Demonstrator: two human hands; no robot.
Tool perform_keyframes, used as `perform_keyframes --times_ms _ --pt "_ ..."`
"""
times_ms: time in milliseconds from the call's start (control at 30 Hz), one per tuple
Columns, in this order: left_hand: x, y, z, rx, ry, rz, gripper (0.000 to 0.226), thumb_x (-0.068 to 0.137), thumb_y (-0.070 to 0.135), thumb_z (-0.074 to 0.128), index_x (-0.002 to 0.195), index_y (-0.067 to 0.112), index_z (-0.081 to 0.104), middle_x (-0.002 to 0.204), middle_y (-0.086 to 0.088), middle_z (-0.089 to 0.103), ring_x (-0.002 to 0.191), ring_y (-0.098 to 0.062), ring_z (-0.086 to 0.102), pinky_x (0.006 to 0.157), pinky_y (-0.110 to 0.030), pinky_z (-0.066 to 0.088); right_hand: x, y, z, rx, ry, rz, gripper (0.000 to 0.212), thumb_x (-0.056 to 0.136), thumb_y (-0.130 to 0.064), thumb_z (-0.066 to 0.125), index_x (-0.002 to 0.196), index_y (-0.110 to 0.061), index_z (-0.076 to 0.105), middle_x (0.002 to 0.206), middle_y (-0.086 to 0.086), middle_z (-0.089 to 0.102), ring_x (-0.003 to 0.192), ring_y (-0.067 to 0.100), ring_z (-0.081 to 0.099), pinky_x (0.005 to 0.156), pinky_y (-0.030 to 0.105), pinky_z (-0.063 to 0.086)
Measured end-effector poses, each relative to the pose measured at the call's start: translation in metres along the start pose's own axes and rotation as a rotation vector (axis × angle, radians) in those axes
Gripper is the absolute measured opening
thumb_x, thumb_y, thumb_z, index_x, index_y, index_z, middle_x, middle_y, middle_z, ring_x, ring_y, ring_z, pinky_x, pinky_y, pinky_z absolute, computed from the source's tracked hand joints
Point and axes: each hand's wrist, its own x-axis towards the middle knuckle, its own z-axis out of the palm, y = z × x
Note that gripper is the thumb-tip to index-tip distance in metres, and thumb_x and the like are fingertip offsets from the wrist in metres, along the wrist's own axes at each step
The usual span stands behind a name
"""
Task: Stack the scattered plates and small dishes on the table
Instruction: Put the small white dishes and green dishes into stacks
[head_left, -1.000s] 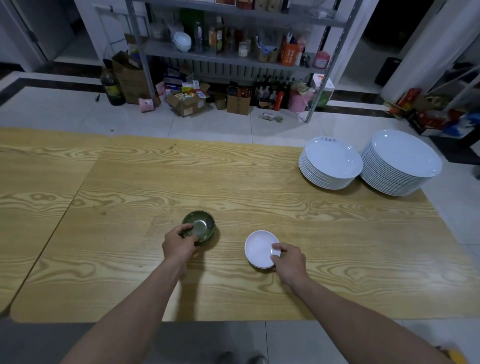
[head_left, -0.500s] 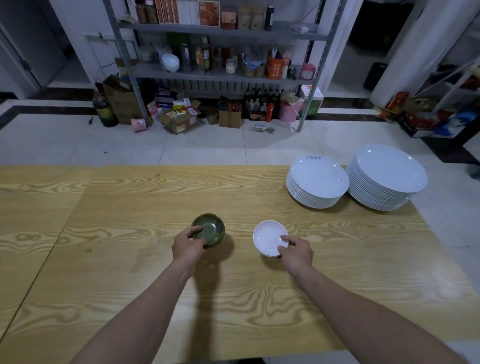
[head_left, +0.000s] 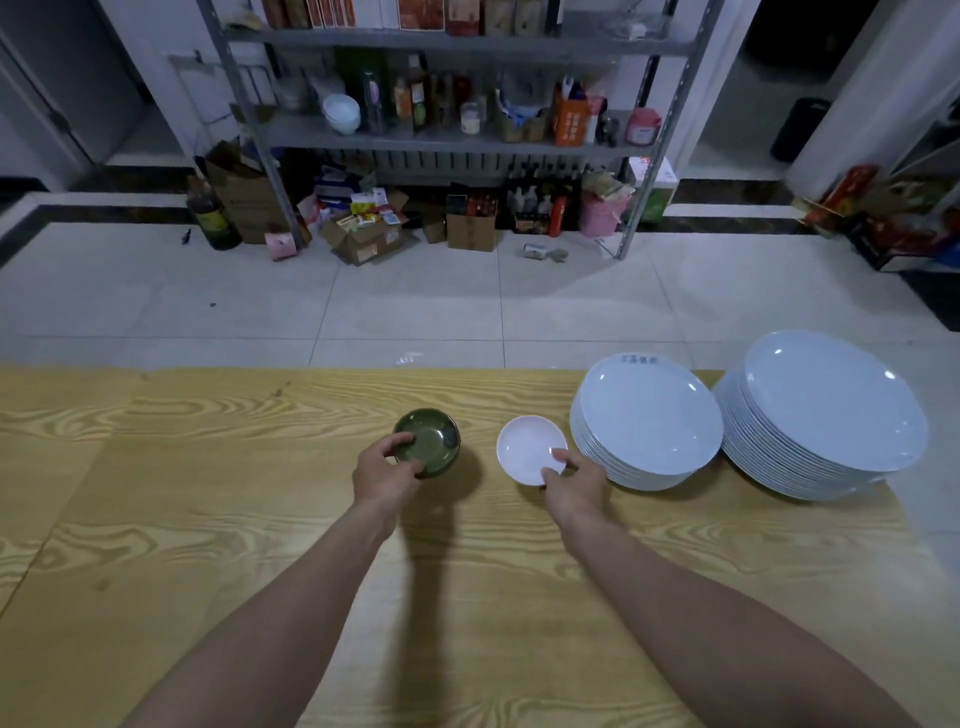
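Dim indoor light, cool cast, low contrast. Source looks overhead: small specular spots on the larger stack of white round plates (head_left: 826, 410), faint glint on the pale tiled floor (head_left: 410, 358). Soft dark shadow on the light wood-grain bench (head_left: 208, 519) below the dark green glazed bowl (head_left: 427, 442). Small white round dish (head_left: 527, 449) reads flat, little surface detail. Wide-angle warp: grey metal shelf rack (head_left: 452, 137) uprights splay outward toward the top. Right edge smeared; shelf contents soft.

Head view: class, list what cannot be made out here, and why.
1. Head view: writing on the smaller plate stack, too small and blurred.
2. Near rim of the green dish, covered by the left hand.
3. Near rim of the white dish, covered by the right hand.
4. Labels on the shelf, blurred.
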Motion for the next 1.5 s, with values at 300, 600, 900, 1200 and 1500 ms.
perform_keyframes --times_ms 300,600,900,1200,1500 --pt "0.05 0.0 0.036 0.026 -0.06 -0.023 0.041 0.077 -0.012 0.067 0.102 0.021 0.071 0.095 0.008 0.058 0.083 -0.023 0.063 0.083 -0.043 0.059 0.044 -0.007 0.036 0.016 0.04 0.076 0.032 0.091 -0.002 0.064 0.121 -0.014 0.068 0.129 0.008 0.059 0.107 0.02 0.057 0.097 0.028 0.046" --pt "0.084 -0.005 0.045 -0.042 -0.124 -0.075 0.042 0.078 -0.01 0.068 0.101 0.025 0.07 0.113 -0.002 0.06 0.094 -0.024 0.067 0.084 -0.041 0.059 0.071 -0.005 0.06 -0.029 0.088 0.1 0.032 0.09 -0.004 0.066 0.12 -0.014 0.069 0.13 0.01 0.06 0.119 0.027 0.058 0.103 0.031 0.045" --pt "0.089 -0.006 0.047 -0.042 -0.168 -0.08 0.04 0.081 -0.007 0.069 0.103 0.026 0.069 0.126 -0.007 0.056 0.105 -0.025 0.064 0.076 -0.031 0.059 0.079 0.0 0.067 -0.025 0.087 0.125 0.031 0.088 -0.003 0.069 0.117 -0.014 0.07 0.124 0.008 0.063 0.115 0.028 0.06 0.101 0.043 0.05" --pt "0.082 -0.005 0.047 -0.043 -0.168 -0.079 0.035 0.084 -0.007 0.067 0.105 0.021 0.068 0.123 -0.006 0.055 0.103 -0.024 0.064 0.079 -0.032 0.059 0.081 0.0 0.063 -0.089 0.035 0.079 0.031 0.09 -0.007 0.067 0.121 -0.016 0.069 0.125 0.008 0.063 0.115 0.03 0.061 0.103 0.042 0.048" --pt "0.081 -0.004 0.044 -0.014 -0.197 -0.063 0.034 0.085 -0.006 0.067 0.108 0.02 0.068 0.121 -0.006 0.057 0.101 -0.024 0.065 0.079 -0.033 0.059 0.077 -0.004 0.054 -0.187 -0.013 0.024 0.033 0.096 -0.015 0.062 0.128 -0.014 0.064 0.134 0.01 0.06 0.124 0.026 0.053 0.105 0.033 0.04"
